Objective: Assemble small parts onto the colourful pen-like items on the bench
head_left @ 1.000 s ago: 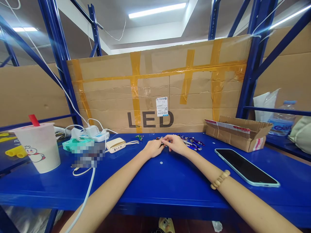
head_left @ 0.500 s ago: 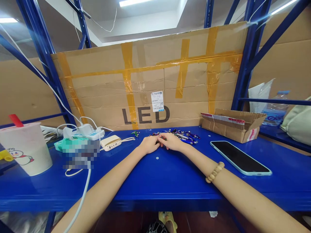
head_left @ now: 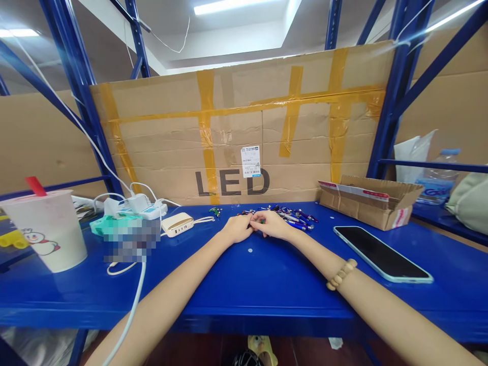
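Observation:
My left hand and my right hand meet at the middle of the blue shelf, fingertips close together. Both have curled fingers; a tiny bit of green shows by the right fingertips, but what they hold is too small to name. Just behind and right of my right hand lies a pile of slim blue, purple and silver pieces that look like pens. Part of the pile is hidden by my hands. A few small green pieces lie apart, beyond my left hand.
On the left stand a paper cup with a red straw, a white power strip with cables, and a cream power bank. To the right are a phone and an open cardboard box. A tall cardboard sheet closes off the back.
The view has shifted slightly, so everything sits a little further right in the picture. My hands stay together in the same place, with the right fingers a little more bent.

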{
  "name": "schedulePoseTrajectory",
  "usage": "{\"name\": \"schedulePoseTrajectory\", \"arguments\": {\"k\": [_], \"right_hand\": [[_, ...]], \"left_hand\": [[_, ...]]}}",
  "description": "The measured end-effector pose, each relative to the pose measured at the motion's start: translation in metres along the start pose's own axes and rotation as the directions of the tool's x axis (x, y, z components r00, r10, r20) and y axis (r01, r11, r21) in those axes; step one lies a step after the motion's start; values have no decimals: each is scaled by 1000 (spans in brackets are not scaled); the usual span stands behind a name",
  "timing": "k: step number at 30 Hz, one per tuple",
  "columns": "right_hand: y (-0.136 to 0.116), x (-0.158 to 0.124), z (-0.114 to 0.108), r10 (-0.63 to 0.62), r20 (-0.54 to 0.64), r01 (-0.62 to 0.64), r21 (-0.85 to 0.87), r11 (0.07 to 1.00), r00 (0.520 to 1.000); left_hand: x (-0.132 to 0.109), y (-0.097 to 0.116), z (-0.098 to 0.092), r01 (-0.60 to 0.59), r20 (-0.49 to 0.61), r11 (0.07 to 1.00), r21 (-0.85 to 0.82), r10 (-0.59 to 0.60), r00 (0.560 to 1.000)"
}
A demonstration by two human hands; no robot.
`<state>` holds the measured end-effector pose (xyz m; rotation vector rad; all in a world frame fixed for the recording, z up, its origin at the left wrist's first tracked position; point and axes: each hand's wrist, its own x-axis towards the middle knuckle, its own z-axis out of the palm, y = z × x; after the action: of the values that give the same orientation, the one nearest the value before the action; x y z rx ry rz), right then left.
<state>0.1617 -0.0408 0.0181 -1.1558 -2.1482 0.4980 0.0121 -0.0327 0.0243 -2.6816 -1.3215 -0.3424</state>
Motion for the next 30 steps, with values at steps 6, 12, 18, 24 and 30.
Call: {"name": "schedulePoseTrajectory", "arguments": {"k": [6, 12, 18, 24, 30], "right_hand": [[8, 3, 3, -58, -32, 59, 50, 997, 998], [12, 4, 5, -91, -47, 94, 72, 993, 995], [12, 5, 5, -84, -52, 86, 44, 995, 995], [6, 3, 2, -55, -64, 55, -6, 998, 996], [2, 1, -1, -16, -112, 10, -47, 999, 994]], "left_hand": [[0, -1, 0, 25, 2, 1000, -3, -25, 1000], [0, 1, -2, 47, 19, 999, -16, -47, 999], [-1, 2, -3, 60, 24, 998, -3, -60, 998], [0, 1, 0, 61, 2, 998, 26, -61, 998], [-1, 2, -1, 86, 5, 996, 29, -86, 996]]}}
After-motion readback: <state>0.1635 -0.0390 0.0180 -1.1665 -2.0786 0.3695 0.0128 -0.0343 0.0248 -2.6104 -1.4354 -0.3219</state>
